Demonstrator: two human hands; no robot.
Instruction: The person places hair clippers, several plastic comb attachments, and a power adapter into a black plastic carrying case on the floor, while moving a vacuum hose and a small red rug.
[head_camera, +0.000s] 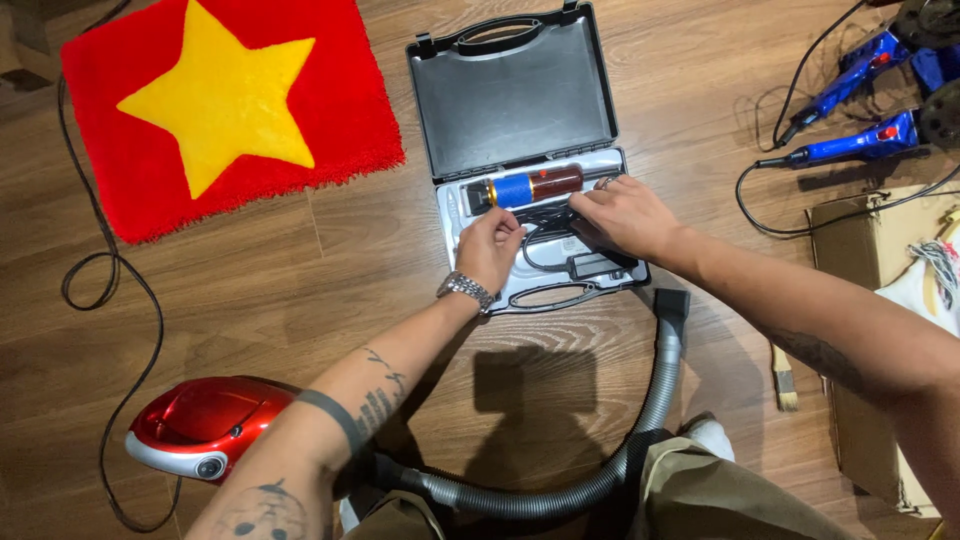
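One red rug (150, 170) with a yellow star lay left of the open grey case (515, 100). One red vacuum cleaner (200, 425) sat below-left of the case, its single grey hose (640, 420) ending at the case's lower right corner. Two blue tools (860, 140) lay right of the case. One blue-and-amber clipper (528, 187) rested in the case tray, kept seated there. Both hands worked inside the tray: the left hand (490, 250) pinched the black cord (545, 215); the right hand (625, 215) pressed the cord down, fingers curled.
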